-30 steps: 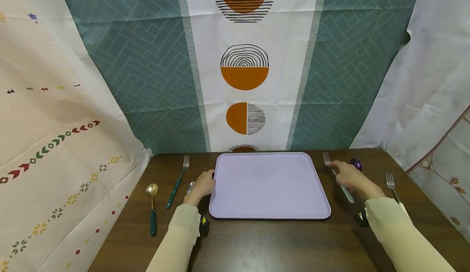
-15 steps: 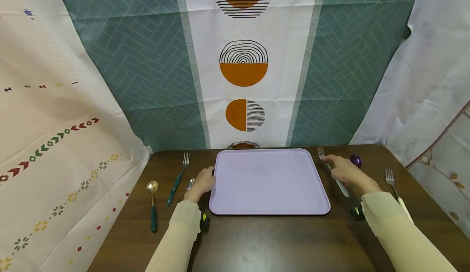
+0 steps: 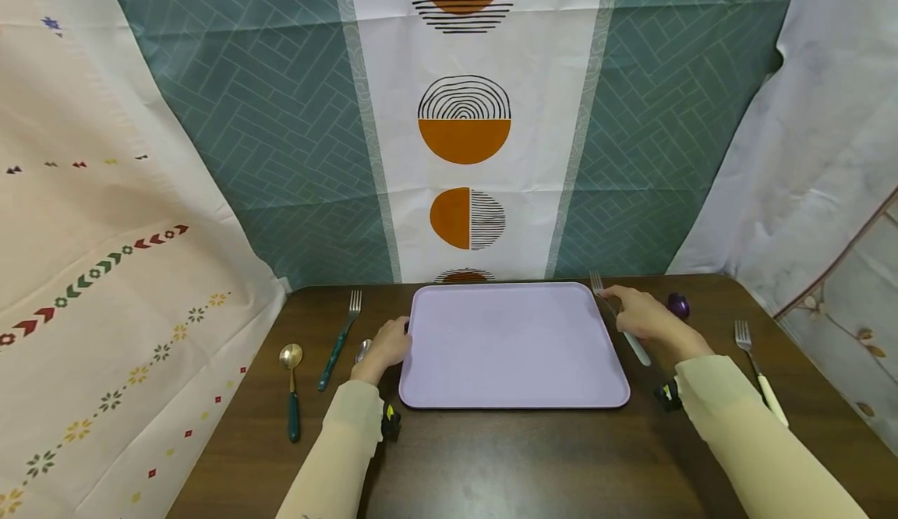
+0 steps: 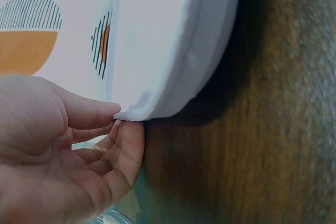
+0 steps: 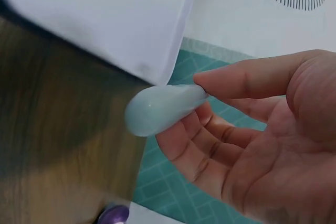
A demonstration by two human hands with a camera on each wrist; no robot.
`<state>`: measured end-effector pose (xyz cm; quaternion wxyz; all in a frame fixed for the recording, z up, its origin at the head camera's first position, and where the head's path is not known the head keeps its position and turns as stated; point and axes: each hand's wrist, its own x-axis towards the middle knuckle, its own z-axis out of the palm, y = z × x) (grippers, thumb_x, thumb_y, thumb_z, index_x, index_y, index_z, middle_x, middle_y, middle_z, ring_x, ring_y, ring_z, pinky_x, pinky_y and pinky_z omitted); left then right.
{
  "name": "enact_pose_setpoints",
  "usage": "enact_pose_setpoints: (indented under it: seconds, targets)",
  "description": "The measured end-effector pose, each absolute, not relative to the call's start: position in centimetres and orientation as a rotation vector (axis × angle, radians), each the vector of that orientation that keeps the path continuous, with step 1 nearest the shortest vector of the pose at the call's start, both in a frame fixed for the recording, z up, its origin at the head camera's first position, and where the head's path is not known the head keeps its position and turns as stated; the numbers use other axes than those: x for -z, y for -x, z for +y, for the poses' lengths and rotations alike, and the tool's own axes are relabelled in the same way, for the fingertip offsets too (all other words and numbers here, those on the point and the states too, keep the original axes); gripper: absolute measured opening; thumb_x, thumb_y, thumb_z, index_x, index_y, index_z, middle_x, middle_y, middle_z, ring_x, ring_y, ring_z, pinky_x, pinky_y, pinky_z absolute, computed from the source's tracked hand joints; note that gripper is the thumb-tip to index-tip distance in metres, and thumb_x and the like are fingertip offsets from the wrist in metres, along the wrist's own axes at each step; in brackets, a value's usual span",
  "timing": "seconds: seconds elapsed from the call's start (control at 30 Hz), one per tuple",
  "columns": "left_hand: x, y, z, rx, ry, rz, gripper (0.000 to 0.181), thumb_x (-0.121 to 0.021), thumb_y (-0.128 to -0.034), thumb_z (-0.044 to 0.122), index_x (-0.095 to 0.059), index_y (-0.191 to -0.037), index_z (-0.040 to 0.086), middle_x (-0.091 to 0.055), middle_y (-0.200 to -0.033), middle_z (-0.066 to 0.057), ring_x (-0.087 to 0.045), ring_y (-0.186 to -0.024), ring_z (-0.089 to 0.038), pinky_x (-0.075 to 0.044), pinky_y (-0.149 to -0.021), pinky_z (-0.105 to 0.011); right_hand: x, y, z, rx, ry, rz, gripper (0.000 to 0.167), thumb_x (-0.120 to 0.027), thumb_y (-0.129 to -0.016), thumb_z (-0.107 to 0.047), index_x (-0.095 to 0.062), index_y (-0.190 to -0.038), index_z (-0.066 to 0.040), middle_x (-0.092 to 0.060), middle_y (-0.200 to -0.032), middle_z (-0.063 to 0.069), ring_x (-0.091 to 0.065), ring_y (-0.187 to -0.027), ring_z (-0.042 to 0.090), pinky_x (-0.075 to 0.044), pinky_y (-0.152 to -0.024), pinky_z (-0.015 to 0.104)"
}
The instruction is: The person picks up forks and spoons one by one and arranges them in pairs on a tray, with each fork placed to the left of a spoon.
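A pale lilac tray lies on the brown table. At its left rim is my left hand; the left wrist view shows thumb and fingers pinching the tray's edge. Just beyond the tray's right rim, my right hand holds a fork with a pale bluish handle. Its tines point to the back of the table. In the right wrist view the rounded handle end sits between thumb and fingers, close to the tray corner. My left hand partly hides a silver spoon.
To the left lie a green-handled fork and a gold spoon with a teal handle. Right of my right hand is a purple spoon, partly hidden. Farther right lies a cream-handled fork. A patterned curtain hangs behind the table.
My right hand has moved left with the pale-handled fork, closer to the tray's right rim. My left hand stays on the tray's left edge. The head view has tilted slightly.
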<state>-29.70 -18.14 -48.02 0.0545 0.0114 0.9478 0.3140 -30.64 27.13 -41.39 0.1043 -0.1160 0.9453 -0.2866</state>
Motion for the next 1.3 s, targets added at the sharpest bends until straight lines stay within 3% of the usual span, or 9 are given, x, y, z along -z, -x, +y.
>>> enact_pose_setpoints:
  seconds: [0.4, 0.63, 0.8, 0.9, 1.3]
  targets:
    - [48.5, 29.6, -18.3, -0.957, -0.026, 2.873, 0.044, -0.045, -0.1042, 0.005, -0.049, -0.146, -0.011, -0.050, -0.145, -0.034, -0.046, -0.139, -0.048, -0.038, -0.114, -0.057, 41.2, 30.7, 25.3, 0.832, 0.342, 2.774, 0.065, -0.051, -0.082, 0.007, -0.044, -0.147, 0.009, -0.050, -0.082, 0.012, -0.053, -0.067, 0.024, -0.049, -0.050, 0.031]
    - [48.4, 29.4, -18.3, -0.975, -0.048, 2.889, 0.044, -0.046, -0.1035, 0.003, -0.049, -0.145, -0.012, -0.051, -0.143, -0.035, -0.047, -0.137, -0.048, -0.039, -0.113, -0.057, 41.8, 31.0, 24.3, 0.829, 0.364, 2.784, 0.066, -0.050, -0.078, 0.010, -0.049, -0.144, 0.008, -0.057, -0.111, 0.028, -0.056, -0.078, 0.030, -0.048, -0.050, 0.031]
    - [48.3, 29.2, -18.2, -0.972, -0.054, 2.895, 0.044, -0.046, -0.1035, 0.004, -0.049, -0.144, -0.013, -0.052, -0.141, -0.035, -0.049, -0.135, -0.048, -0.041, -0.112, -0.057, 41.6, 31.0, 23.5, 0.828, 0.382, 2.779, 0.067, -0.048, -0.079, 0.008, -0.049, -0.146, 0.006, -0.053, -0.086, 0.014, -0.050, -0.066, 0.022, -0.043, -0.047, 0.027]
    - [48.3, 29.2, -18.2, -0.976, -0.047, 2.888, 0.045, -0.046, -0.1041, 0.004, -0.048, -0.145, -0.013, -0.052, -0.141, -0.035, -0.050, -0.135, -0.048, -0.041, -0.111, -0.057, 41.4, 31.1, 23.0, 0.836, 0.371, 2.768, 0.067, -0.048, -0.080, 0.008, -0.048, -0.147, 0.004, -0.049, -0.079, 0.010, -0.048, -0.062, 0.020, -0.044, -0.045, 0.027]
    - [48.4, 29.5, -18.2, -0.993, -0.062, 2.896, 0.045, -0.046, -0.1037, 0.004, -0.047, -0.145, -0.014, -0.051, -0.141, -0.036, -0.049, -0.134, -0.049, -0.041, -0.111, -0.057, 41.0, 31.1, 21.2, 0.862, 0.358, 2.727, 0.066, -0.047, -0.082, 0.010, -0.048, -0.148, 0.002, -0.052, -0.093, 0.015, -0.050, -0.066, 0.021, -0.053, -0.047, 0.034]
